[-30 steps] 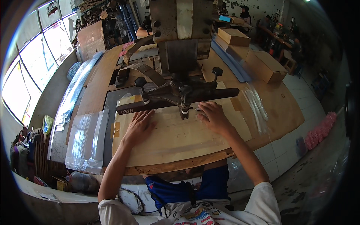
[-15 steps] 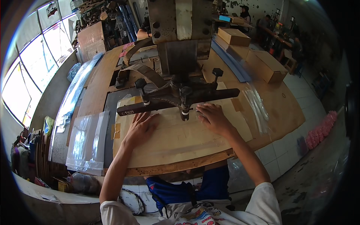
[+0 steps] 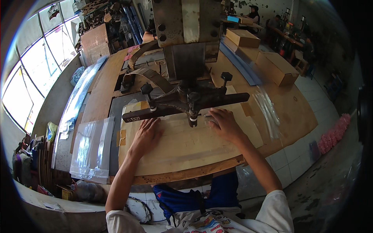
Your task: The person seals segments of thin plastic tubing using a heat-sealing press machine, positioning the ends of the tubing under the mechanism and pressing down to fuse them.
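Observation:
A cream board (image 3: 175,169) lies on the table in front of me, with a faint clear strip across its near part. My left hand (image 3: 147,136) rests flat on it, fingers stretched out to the dark metal bar (image 3: 136,115) of a press and their tips partly under it. To the right of the press's centre, my right hand (image 3: 226,125) is on the board with its fingers curled. Something small and greyish shows at those fingertips, too small to name. Above the bar rises the thick metal press column (image 3: 184,60).
Clear plastic bags (image 3: 91,149) lie left of the board, clear strips (image 3: 268,112) right of it. Cardboard boxes (image 3: 276,69) and blue sheets (image 3: 241,64) are at the far right. A pink bundle (image 3: 334,134) sits on the floor. People work in the back right.
My right hand has shifted slightly right and nearer to me, its fingers still curled. The left hand stays nearly in place. The whole view has moved a little.

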### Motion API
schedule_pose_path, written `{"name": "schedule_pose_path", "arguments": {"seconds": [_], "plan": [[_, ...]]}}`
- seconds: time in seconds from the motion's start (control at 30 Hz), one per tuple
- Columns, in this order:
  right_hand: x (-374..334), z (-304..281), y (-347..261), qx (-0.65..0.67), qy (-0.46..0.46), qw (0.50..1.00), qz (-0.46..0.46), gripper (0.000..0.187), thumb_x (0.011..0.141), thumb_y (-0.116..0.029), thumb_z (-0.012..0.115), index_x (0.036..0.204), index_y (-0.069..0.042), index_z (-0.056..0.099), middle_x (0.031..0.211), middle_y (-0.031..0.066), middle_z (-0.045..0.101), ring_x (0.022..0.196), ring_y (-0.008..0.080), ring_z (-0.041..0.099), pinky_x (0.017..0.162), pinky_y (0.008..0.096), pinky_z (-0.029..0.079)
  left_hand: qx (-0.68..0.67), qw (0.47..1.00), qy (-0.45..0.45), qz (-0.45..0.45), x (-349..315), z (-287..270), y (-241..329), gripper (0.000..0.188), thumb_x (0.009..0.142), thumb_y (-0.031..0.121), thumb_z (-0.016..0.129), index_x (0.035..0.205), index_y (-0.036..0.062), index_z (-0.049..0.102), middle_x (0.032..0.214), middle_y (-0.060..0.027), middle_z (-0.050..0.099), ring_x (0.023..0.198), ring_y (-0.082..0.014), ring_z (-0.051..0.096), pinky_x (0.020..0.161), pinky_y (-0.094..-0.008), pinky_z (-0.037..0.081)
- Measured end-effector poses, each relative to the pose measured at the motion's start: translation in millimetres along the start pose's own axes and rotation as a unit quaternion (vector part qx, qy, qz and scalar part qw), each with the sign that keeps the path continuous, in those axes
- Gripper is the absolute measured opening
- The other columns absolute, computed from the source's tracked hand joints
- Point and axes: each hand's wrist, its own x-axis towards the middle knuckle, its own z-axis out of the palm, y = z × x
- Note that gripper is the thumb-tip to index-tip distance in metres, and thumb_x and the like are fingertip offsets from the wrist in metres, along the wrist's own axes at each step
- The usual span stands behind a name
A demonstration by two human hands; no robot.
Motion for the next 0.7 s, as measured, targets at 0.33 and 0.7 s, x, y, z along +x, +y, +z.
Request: {"name": "schedule_pose_path", "arguments": {"seconds": [0.33,0.7], "plan": [[6.3,-5.6,-5.9,-0.021,-0.023,0.997,0.074,0.06,0.102,-0.034,0.062,0.148,0.0,0.048,0.149,0.0193,0.053,0.143,0.0359,0.044,0.119,0.0495,0.032,-0.027,0.999,0.012,0.013,4.0,-0.9,-0.1,0.044,0.096,0.02,0.065,0.134,-0.002,0.059,0.129,-0.0201,0.063,0.128,-0.0392,0.054,0.116,-0.0474,0.038],[7.4,-6.0,-6.9,-0.02,-0.015,0.998,0.055,0.056,0.102,-0.034,0.062,0.145,-0.002,0.05,0.145,0.0169,0.052,0.14,0.0361,0.045,0.117,0.0508,0.033,-0.026,0.999,0.023,0.018,1.1,-0.8,-3.9,0.044,0.095,0.02,0.067,0.133,-0.0021,0.061,0.132,-0.0205,0.062,0.13,-0.0398,0.053,0.117,-0.0472,0.038]]}}
